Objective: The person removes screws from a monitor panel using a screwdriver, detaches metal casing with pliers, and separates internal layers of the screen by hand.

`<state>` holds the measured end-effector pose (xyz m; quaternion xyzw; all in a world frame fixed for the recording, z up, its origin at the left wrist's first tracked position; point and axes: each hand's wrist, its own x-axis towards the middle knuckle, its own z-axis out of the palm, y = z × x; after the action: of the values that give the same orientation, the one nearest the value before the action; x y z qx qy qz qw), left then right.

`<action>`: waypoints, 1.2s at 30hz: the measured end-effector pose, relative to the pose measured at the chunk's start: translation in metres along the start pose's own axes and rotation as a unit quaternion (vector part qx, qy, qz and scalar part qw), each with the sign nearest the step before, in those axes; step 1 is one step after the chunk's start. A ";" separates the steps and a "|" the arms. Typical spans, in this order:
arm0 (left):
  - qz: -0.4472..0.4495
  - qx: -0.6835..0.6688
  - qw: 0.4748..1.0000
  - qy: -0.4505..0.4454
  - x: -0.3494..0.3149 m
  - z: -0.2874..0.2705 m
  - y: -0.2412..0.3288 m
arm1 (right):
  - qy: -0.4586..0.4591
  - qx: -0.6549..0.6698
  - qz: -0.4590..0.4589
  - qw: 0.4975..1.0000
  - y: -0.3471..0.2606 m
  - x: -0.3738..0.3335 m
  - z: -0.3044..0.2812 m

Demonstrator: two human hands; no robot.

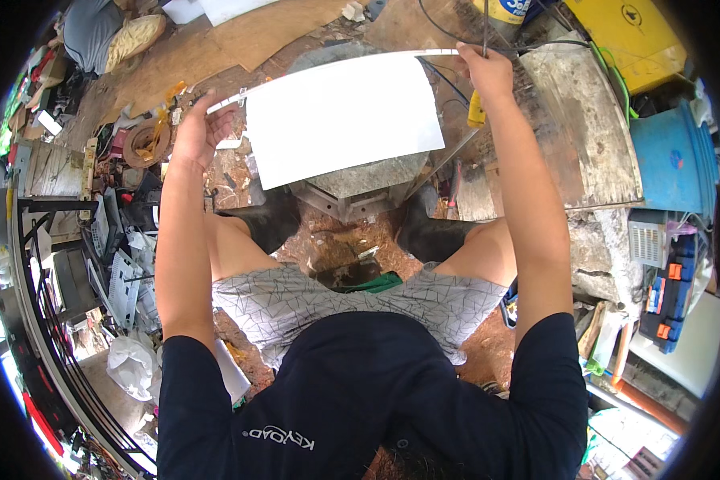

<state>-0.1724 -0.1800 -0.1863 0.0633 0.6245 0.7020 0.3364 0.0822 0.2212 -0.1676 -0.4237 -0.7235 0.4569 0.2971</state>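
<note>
A white rectangular sheet with a thin metal strip along its far edge is held up in front of me, over a round stone slab on a metal stand. My left hand grips the strip's left end. My right hand pinches the strip's right end and also touches a thin dark rod that runs upward. A yellow-handled tool hangs just below my right wrist. My legs in black boots straddle the stand.
Scattered tools and scrap lie at the left, with a metal rack beside them. A worn wooden board, a yellow container and a blue bucket stand at the right. Cardboard lies at the far left.
</note>
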 end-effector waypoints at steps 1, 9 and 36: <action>0.013 0.011 1.000 0.005 0.001 0.001 0.002 | -0.034 0.013 -0.026 0.999 -0.003 0.005 -0.002; 0.208 0.276 0.928 0.143 0.023 -0.007 -0.024 | 0.013 -0.346 -0.184 0.920 -0.033 0.018 -0.016; -0.081 0.427 0.896 0.086 0.101 -0.011 -0.162 | -0.185 -0.480 -0.444 0.734 -0.222 0.064 0.147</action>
<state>-0.1912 -0.1342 -0.3710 0.0891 0.8938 0.3406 0.2779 -0.1427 0.1679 -0.0222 -0.0482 -0.9932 -0.0658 0.0833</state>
